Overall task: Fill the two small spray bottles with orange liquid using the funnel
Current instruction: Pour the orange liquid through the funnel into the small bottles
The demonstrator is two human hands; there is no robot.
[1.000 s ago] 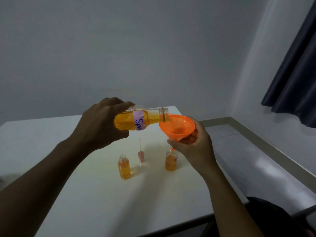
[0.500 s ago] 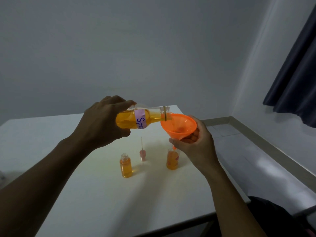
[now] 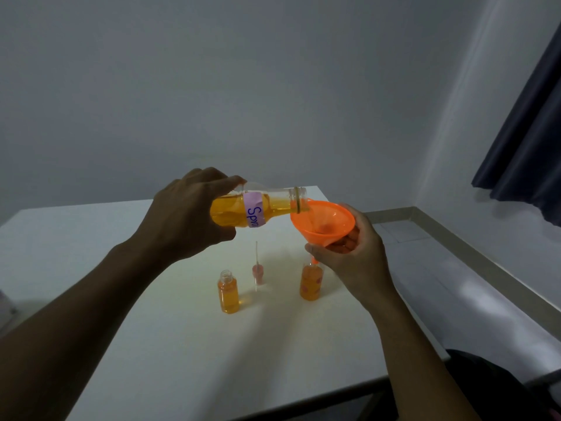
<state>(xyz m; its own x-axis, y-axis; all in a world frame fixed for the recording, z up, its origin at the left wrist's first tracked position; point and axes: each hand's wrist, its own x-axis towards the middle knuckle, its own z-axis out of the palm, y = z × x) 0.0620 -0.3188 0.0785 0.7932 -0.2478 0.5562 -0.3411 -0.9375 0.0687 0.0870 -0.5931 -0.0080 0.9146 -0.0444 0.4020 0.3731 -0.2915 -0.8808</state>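
My left hand [image 3: 188, 217] grips a clear bottle of orange liquid [image 3: 258, 209] with a purple label, tipped almost level, its mouth over the rim of an orange funnel [image 3: 323, 221]. My right hand [image 3: 349, 256] holds the funnel from below, its spout in the neck of the right small bottle [image 3: 310, 282], which stands on the white table [image 3: 182, 344] and looks nearly full of orange liquid. The left small bottle [image 3: 228, 293] stands uncapped and is filled almost to the shoulder. A pink spray cap with a thin tube [image 3: 257, 268] stands between them.
The table's right edge runs close to my right forearm, with grey floor and a skirting ledge [image 3: 473, 256] beyond. A dark curtain [image 3: 528, 141] hangs at the far right. A grey wall is behind the table.
The liquid in the right small bottle has risen. Both hands hold nearly the same pose, shifted slightly with the view.
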